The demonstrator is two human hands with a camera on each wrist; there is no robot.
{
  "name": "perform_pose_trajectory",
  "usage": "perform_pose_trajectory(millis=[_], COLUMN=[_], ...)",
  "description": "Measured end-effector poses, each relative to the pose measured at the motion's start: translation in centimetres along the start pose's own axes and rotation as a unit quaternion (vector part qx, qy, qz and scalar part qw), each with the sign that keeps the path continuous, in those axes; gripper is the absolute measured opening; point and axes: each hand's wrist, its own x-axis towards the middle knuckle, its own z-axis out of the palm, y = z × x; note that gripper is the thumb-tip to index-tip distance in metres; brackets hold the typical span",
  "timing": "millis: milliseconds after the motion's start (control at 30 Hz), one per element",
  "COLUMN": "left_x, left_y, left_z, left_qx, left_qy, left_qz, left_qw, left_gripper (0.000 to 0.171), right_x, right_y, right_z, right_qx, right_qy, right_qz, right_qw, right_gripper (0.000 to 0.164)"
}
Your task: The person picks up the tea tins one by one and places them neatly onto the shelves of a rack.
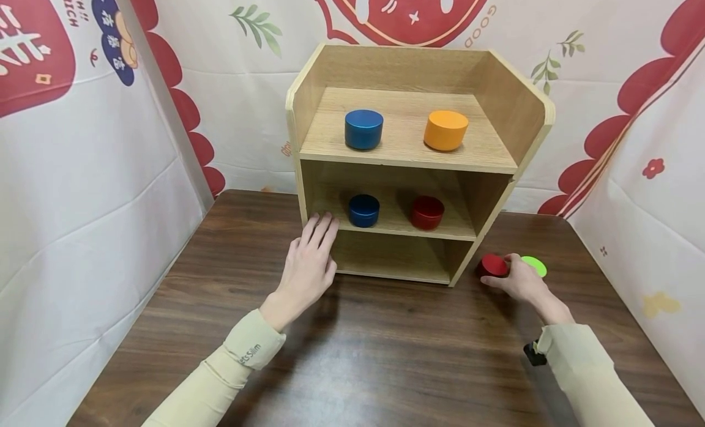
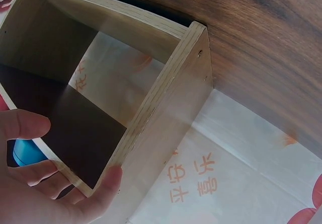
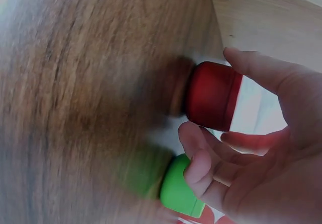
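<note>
My left hand (image 1: 311,265) is at the left front edge of a wooden shelf unit (image 1: 393,231); its thumb and fingers hold the middle board's corner in the left wrist view. At the unit's right, my right hand (image 1: 523,281) pinches a round red tin (image 3: 211,95) at its rim, thumb on one side and fingers opposite, low over the table. A light green tin (image 3: 181,186) stands beside it, partly behind the hand. On the middle shelf are a blue tin (image 1: 363,211) and another red tin (image 1: 427,213).
The top shelf bears a blue tin (image 1: 363,130) and an orange tin (image 1: 446,131). The unit stands at the back of a dark wooden table (image 1: 396,366). Printed cloth (image 1: 237,109) hangs behind and at both sides.
</note>
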Motion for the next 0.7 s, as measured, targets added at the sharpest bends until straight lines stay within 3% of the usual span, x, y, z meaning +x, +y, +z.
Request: perform_pose_trajectory(millis=[333, 700], left_x=[0.01, -0.03], left_y=[0.01, -0.03], left_z=[-0.01, -0.07], left_qx=[0.0, 0.0], left_qy=[-0.001, -0.004], left_qz=[0.002, 0.001], left_qw=[1.0, 1.0], left_gripper=[0.071, 0.072], right_x=[0.52, -0.44], right_y=[0.95, 0.33], right_z=[0.7, 0.39], right_qx=[0.011, 0.022], right_qy=[0.009, 0.028], right_qz=[-0.015, -0.03], right_qw=[1.0, 0.999], right_gripper=[0.068, 0.071])
